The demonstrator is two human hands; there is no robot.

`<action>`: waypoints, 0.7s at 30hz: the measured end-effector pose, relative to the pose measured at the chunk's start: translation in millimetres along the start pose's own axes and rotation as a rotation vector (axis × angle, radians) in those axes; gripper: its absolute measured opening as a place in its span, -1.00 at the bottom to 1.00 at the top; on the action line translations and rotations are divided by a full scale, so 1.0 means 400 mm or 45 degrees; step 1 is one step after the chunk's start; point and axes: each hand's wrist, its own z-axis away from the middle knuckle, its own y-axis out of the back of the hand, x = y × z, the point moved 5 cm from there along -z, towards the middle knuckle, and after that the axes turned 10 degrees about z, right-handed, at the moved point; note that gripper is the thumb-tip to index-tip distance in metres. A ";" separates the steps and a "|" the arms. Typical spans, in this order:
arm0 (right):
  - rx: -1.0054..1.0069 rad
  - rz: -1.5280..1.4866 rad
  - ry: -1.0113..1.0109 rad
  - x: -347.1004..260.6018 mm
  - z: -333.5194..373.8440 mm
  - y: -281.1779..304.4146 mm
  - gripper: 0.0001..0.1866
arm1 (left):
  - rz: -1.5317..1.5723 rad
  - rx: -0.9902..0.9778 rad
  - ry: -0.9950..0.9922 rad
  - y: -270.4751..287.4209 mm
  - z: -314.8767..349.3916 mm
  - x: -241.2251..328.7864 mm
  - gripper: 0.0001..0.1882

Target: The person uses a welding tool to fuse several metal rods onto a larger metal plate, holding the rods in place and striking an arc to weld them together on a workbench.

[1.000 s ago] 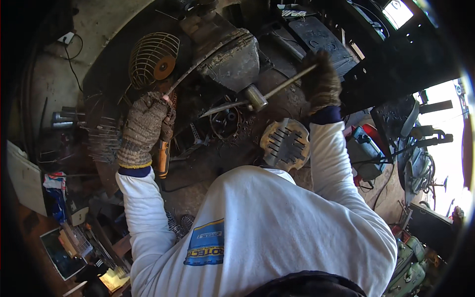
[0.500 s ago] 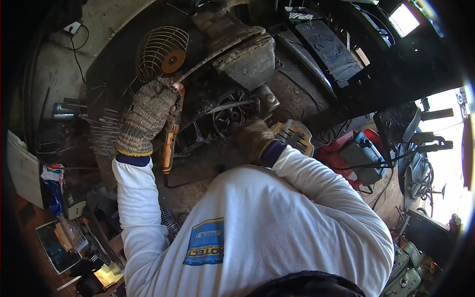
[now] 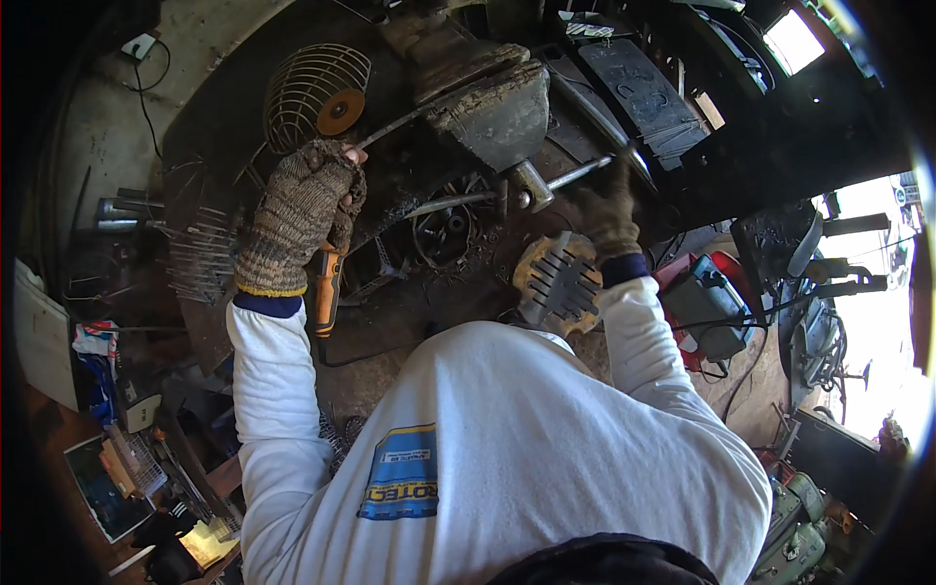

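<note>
A: What is taking up most of the room?

B: A dark round metal work surface (image 3: 210, 185) is filling the upper middle, littered with scrap; a pale, stained wall or floor is curving round it on the left; daylight is pouring in at the far right past dark machinery (image 3: 829, 283); cluttered shelves with papers are sitting at lower left.

A: And on the surface itself?

B: A heavy, rusty vise (image 3: 487, 93) is sitting at the top centre; a round wire cage guard (image 3: 312, 88) is lying beside it to the left; a slotted tan disc (image 3: 558, 283) is lying near the person's chest.

A: What are the hands doing?

B: The left hand (image 3: 297, 210), in a knitted fingerless glove, is curling tightly round an orange-handled tool (image 3: 327, 292), which is pointing down toward the body; the right hand (image 3: 609, 214), gloved and blurred, is closing round the shaft of a hammer (image 3: 551, 180), whose head is resting just below the vise.
</note>
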 end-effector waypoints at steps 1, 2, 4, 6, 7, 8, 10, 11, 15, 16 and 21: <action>-0.011 -0.192 -0.167 0.086 -0.059 0.039 -0.40 | -0.032 -0.009 -0.004 -0.009 0.000 0.015 -0.82; 0.005 -0.372 -0.330 0.170 -0.115 0.082 -0.40 | -0.033 -0.020 -0.017 -0.013 -0.007 0.022 -0.82; -0.361 -0.970 -1.040 0.261 -0.088 -0.032 -0.50 | -0.033 -0.038 -0.037 0.001 -0.008 0.011 -0.83; -0.297 -0.741 -0.948 0.297 -0.017 -0.080 -0.58 | -0.027 -0.018 -0.032 0.031 -0.006 -0.008 -0.83; -0.597 -0.076 -0.582 0.321 0.000 -0.087 -0.60 | -0.020 -0.030 -0.043 0.030 -0.019 -0.011 -0.83; -0.874 0.583 -0.189 0.355 0.033 -0.121 -0.62 | -0.024 -0.018 -0.046 0.034 -0.019 -0.012 -0.83; -1.169 1.194 0.145 0.304 0.164 -0.234 -0.63 | -0.035 -0.003 -0.131 0.049 -0.023 -0.028 -0.83; -1.282 0.812 -0.050 0.265 0.215 -0.301 -0.60 | -0.033 0.001 -0.131 0.051 -0.021 -0.027 -0.83; -1.431 -0.054 -0.438 0.091 0.324 -0.446 -0.51 | -0.083 -0.077 -0.095 0.040 -0.008 -0.004 -0.82; -1.433 0.179 -0.288 0.020 0.335 -0.467 -0.51 | -0.127 -0.079 -0.113 0.034 -0.003 0.003 -0.81; -1.135 -0.777 0.051 -0.223 0.294 -0.490 -0.30 | -0.056 -0.027 -0.121 0.031 -0.008 0.005 -0.79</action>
